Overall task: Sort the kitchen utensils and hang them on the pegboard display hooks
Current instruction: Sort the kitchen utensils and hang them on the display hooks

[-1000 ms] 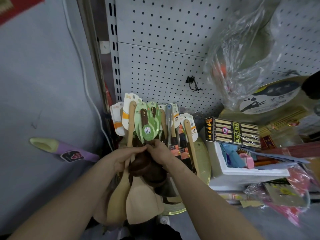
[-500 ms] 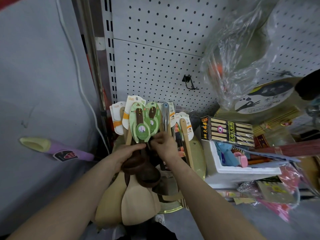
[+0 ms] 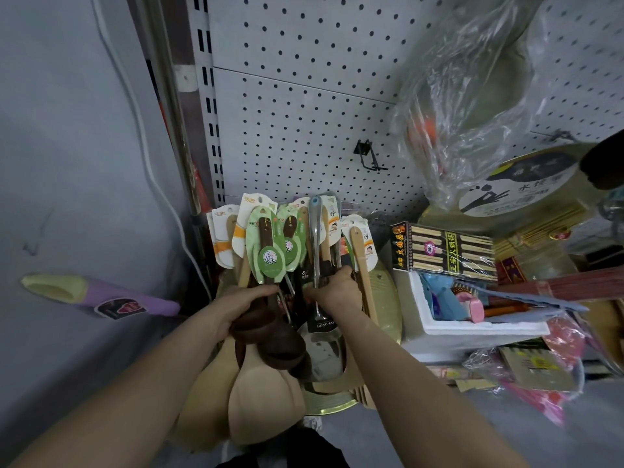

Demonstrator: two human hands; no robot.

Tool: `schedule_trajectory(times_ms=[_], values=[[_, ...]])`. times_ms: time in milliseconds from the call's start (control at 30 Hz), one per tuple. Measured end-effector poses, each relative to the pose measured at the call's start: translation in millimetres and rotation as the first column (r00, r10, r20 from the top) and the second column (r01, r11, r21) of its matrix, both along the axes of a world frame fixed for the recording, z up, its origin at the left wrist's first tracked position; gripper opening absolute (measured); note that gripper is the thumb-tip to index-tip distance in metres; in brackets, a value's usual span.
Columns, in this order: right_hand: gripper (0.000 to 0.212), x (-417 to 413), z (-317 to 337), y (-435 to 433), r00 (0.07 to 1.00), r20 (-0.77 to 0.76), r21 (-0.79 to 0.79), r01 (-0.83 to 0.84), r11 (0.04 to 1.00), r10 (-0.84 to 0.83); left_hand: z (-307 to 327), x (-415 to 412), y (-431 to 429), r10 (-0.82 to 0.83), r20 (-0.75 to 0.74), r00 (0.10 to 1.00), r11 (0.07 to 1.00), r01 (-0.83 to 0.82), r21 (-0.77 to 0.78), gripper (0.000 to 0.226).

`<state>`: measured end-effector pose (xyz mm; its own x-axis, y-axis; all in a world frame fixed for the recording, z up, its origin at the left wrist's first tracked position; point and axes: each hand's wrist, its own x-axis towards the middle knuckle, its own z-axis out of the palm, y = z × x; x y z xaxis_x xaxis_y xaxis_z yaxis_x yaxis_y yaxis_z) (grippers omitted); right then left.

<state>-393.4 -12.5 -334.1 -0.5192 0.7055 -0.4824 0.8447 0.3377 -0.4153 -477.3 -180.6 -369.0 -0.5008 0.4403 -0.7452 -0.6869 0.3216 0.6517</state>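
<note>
- The left hand (image 3: 248, 304) has its fingers curled round the necks of the dark wooden spoons (image 3: 270, 336). Its fingertips are tucked in against the green cards (image 3: 266, 255) above.
- The right hand (image 3: 337, 292) has its fingers bent tight into the bundle, round the shaft of the steel turner (image 3: 315, 238) and against the black handles beside it (the fingertips themselves are hidden among the handles).
- Both forearms reach in from the lower edge of the view and meet at the bundle, backs of the hands up, knuckles near each other but apart.
- The utensils stand handles-up in one bunch at the lower edge of the pegboard (image 3: 304, 113), close to its left upright. The pale wooden spatulas (image 3: 256, 403) fan out below the left hand, over the rim of a gold tray (image 3: 334, 405).
- A bare black hook (image 3: 368, 157) juts from the pegboard above and right of the bundle, with open panel all round it.
- To the right the room is crowded by a clear plastic bag (image 3: 472, 96), a chopstick box (image 3: 442, 251) and a white foam box (image 3: 472, 329) just beside the right forearm.
- On the left, a grey wall with a white cable (image 3: 148, 163) running down it.
</note>
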Motion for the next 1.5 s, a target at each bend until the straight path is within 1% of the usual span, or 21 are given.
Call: schedule_trajectory(times_ms=[67, 133, 200, 267, 333, 433, 467, 567, 633, 700, 833, 900, 967, 1033, 1100, 1133, 1200, 1333, 1400, 1467, 1500], values=[[0.067, -5.0, 2.8, 0.0, 1.0, 0.019, -0.006, -0.006, 1.0, 0.006, -0.1, -3.7, -1.7, 0.004, -0.017, 1.0, 1.0, -0.004, -0.002, 0.046], [0.054, -8.5, 5.7, 0.8, 1.0, -0.002, -0.093, 0.026, 0.995, -0.026, -0.1, -9.2, -4.7, 0.014, -0.033, 0.999, 1.0, -0.013, 0.013, 0.056], [0.038, -9.3, 9.0, 2.8, 0.996, -0.066, -0.168, 0.04, 0.985, -0.052, 3.7, -16.1, -8.2, 0.0, -0.019, 1.0, 0.999, 0.001, 0.041, 0.07], [0.029, -8.7, 12.5, 6.5, 0.985, -0.154, -0.213, 0.039, 0.976, -0.073, 13.0, -21.3, -9.1, -0.01, 0.012, 1.0, 0.995, 0.008, 0.104, 0.069], [0.033, -8.5, 16.7, 7.4, 0.969, -0.231, -0.263, 0.028, 0.964, -0.091, 24.3, -25.2, -7.9, -0.011, 0.044, 0.999, 0.986, 0.004, 0.166, 0.059], [0.069, -7.8, 24.0, 4.3, 0.937, -0.319, -0.363, 0.015, 0.931, -0.14, 40.0, -25.2, -2.9, -0.027, 0.064, 0.998, 0.969, 0.011, 0.248, 0.054], [0.069, -6.8, 24.4, 5.1, 0.919, -0.35, -0.427, 0.016, 0.904, -0.181, 43.0, -24.2, -0.9, -0.036, 0.061, 0.998, 0.962, 0.018, 0.272, 0.052], [0.032, 3.8, 42.1, 4.7, 0.858, -0.42, -0.611, -0.026, 0.791, -0.296, 52.3, -18.9, 7.3, -0.072, 0.032, 0.997, 0.939, 0.057, 0.34, 0.047], [0.021, 13.4, 49.3, 7.7, 0.845, -0.436, -0.653, -0.062, 0.755, -0.308, 55.5, -15.9, 14.0, -0.097, -0.006, 0.995, 0.924, 0.092, 0.371, 0.059], [0.023, 23.0, 52.4, 9.8, 0.82, -0.463, -0.663, -0.069, 0.745, -0.335, 56.9, -11.6, 20.1, -0.118, -0.024, 0.993, 0.925, 0.119, 0.36, 0.072], [0.023, 45.4, 55.6, 8.8, 0.794, -0.479, -0.636, -0.021, 0.771, -0.373, 61.5, 8.6, 30.3, -0.187, -0.017, 0.982, 0.912, 0.18, 0.369, 0.053], [0.028, 59.8, 57.0, 9.9, 0.775, -0.494, -0.629, -0.005, 0.778, -0.394, 62.8, 19.6, 35.4, -0.183, -0.029, 0.983, 0.908, 0.18, 0.379, 0.053], [0.031, 74.5, 57.6, 11.8, 0.768, -0.507, -0.625, -0.014, 0.781, -0.391, 64.6, 31.9, 39.3, -0.194, -0.043, 0.98, 0.906, 0.196, 0.374, 0.063], [0.023, 90.0, 59.8, 13.2, 0.771, -0.508, -0.629, -0.027, 0.777, -0.384, 65.5, 46.2, 41.8, -0.2, -0.049, 0.979, 0.909, 0.204, 0.364, 0.079], [0.016, 106.2, 60.6, 15.3, 0.783, -0.483, -0.645, -0.016, 0.764, -0.391, 60.7, 60.1, 43.3, -0.228, -0.049, 0.972, 0.911, 0.231, 0.34, 0.102], [0.013, 115.6, 62.5, 16.1, 0.79, -0.466, -0.655, -0.006, 0.756, -0.398, 58.9, 67.8, 44.3, -0.256, -0.042, 0.966, 0.906, 0.255, 0.338, 0.107], [0.014, 132.0, 63.7, 17.7, 0.799, -0.432, -0.678, 0.018, 0.735, -0.419, 55.4, 82.8, 47.5, -0.258, -0.025, 0.966, 0.898, 0.25, 0.364, 0.1], [0.014, 176.1, 61.8, 27.3, 0.781, -0.446, -0.667, 0.036, 0.744, -0.437, 64.6, 128.9, 60.7, -0.184, -0.051, 0.982, 0.935, 0.191, 0.298, 0.07], [0.014, 206.7, 63.0, 36.2, 0.781, -0.454, -0.649, 0.04, 0.76, -0.428, 70.7, 158.1, 70.9, -0.184, -0.043, 0.982, 0.941, 0.189, 0.28, 0.062], [0.003, 237.9, 65.2, 47.0, 0.782, -0.466, -0.631, 0.035, 0.775, -0.414, 75.3, 185.0, 80.7, -0.179, -0.017, 0.984, 0.941, 0.176, 0.29, 0.054], [0.004, 257.2, 67.3, 54.2, 0.78, -0.472, -0.621, 0.037, 0.783, -0.411, 77.7, 201.7, 88.4, -0.196, -0.003, 0.981, 0.934, 0.187, 0.305, 0.054]])
